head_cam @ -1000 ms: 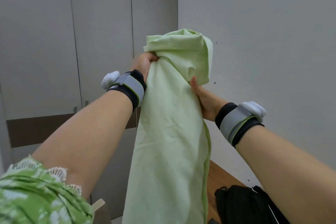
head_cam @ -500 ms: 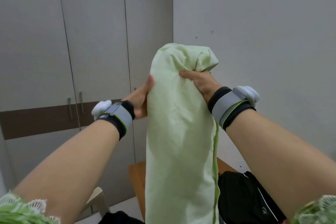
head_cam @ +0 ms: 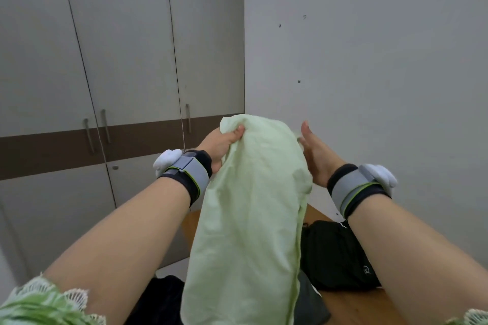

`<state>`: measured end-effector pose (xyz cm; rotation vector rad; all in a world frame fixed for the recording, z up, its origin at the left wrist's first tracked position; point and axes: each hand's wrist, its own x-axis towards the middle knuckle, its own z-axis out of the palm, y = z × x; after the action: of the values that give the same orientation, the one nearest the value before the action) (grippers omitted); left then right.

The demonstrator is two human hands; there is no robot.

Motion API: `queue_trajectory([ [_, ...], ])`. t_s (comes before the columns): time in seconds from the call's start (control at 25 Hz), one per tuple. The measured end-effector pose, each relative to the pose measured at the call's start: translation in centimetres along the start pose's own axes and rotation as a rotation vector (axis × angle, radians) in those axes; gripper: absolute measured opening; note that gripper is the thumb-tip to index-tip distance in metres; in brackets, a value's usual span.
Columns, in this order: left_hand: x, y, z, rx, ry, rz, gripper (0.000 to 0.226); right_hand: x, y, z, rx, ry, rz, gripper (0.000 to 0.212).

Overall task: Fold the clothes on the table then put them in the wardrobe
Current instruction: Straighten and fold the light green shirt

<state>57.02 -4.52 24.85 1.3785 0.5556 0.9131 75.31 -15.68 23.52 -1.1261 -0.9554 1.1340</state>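
A pale green garment [head_cam: 250,214] hangs in front of me, held up above the wooden table [head_cam: 353,306]. My left hand [head_cam: 220,146] grips its top left edge, thumb pinched over the cloth. My right hand [head_cam: 315,155] is at the garment's top right edge with the thumb raised; its fingers are hidden behind the fabric. A black garment [head_cam: 338,258] lies on the table under my right forearm. More dark clothing [head_cam: 163,295] shows at the lower left of the green garment. The wardrobe [head_cam: 126,66] with closed grey doors stands to the left.
A bare grey wall [head_cam: 369,74] rises behind the table on the right. The wardrobe doors carry vertical metal handles [head_cam: 105,125] above a dark brown band. Both my wrists wear black and grey straps with white trackers.
Both hands have come down with the green garment, from high against the wall to just above the table. My right hand's thumb has lifted off the cloth.
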Motion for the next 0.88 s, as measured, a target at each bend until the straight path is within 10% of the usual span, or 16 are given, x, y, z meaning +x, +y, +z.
queue_trajectory([
  [0.24,0.6,-2.2,-0.8,-0.026,0.102,-0.084,0.030,-0.6,5.5,-2.2,-0.151,-0.144,0.241,0.106],
  [0.88,-1.5,-3.4,-4.0,-0.170,-0.095,-0.123,0.066,0.1,3.4,1.6,0.128,0.179,-0.285,0.059],
])
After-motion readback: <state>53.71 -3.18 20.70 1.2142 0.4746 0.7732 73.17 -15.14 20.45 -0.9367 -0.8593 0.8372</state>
